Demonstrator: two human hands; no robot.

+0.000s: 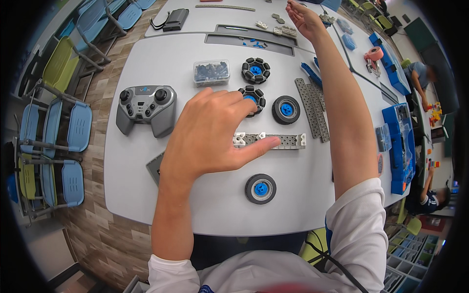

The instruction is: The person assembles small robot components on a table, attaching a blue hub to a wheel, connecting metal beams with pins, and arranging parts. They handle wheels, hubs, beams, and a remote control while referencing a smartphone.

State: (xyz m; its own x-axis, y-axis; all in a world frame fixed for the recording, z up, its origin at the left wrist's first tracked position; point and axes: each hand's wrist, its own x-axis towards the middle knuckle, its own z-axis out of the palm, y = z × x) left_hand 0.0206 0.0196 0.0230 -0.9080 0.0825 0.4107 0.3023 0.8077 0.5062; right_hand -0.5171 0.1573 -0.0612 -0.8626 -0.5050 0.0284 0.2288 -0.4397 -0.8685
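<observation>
My left hand (pixel 210 132) hovers palm down over the middle of the table, thumb and fingers apart, with nothing visible in it. Its index fingertip overlaps an omni wheel (pixel 254 93) with a blue hub, and its thumb covers part of a grey perforated beam assembly (pixel 293 141) with white brackets. My right arm reaches to the far side, where my right hand (pixel 305 20) is open near small grey plastic parts (pixel 285 31). A second omni wheel (pixel 255 71) lies beyond the first. Two rubber-tyred wheels, one to the right (pixel 286 110) and one nearer (pixel 260 189), lie flat.
A grey game controller (pixel 145 108) lies left, beside a lidded clear box of dark pieces (pixel 211 73). Long grey perforated beams (pixel 312 110) lie under my right forearm. Blue cases (pixel 399 146) line the right. A dark battery-like block (pixel 176 20) sits far left.
</observation>
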